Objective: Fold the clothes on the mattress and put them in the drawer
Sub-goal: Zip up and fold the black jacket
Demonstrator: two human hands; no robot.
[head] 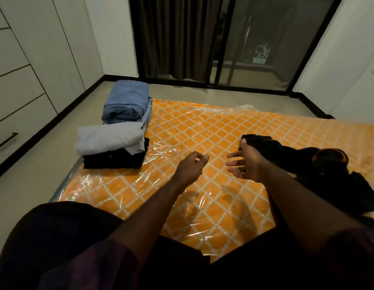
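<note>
Both hands hover empty above the mattress (203,126): the left hand (191,166) loosely curled, the right hand (245,163) with fingers spread wide and its thumb at the dark unfolded clothes (286,153) heaped by the right edge. The person would do best to draw one garment onto the bare middle and flatten it before folding, then stack it with the folded piles (110,141) at the left edge.

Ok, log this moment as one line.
left hand: open, empty | right hand: open, beside unfolded black clothes | folded stacks: mattress left edge
</note>
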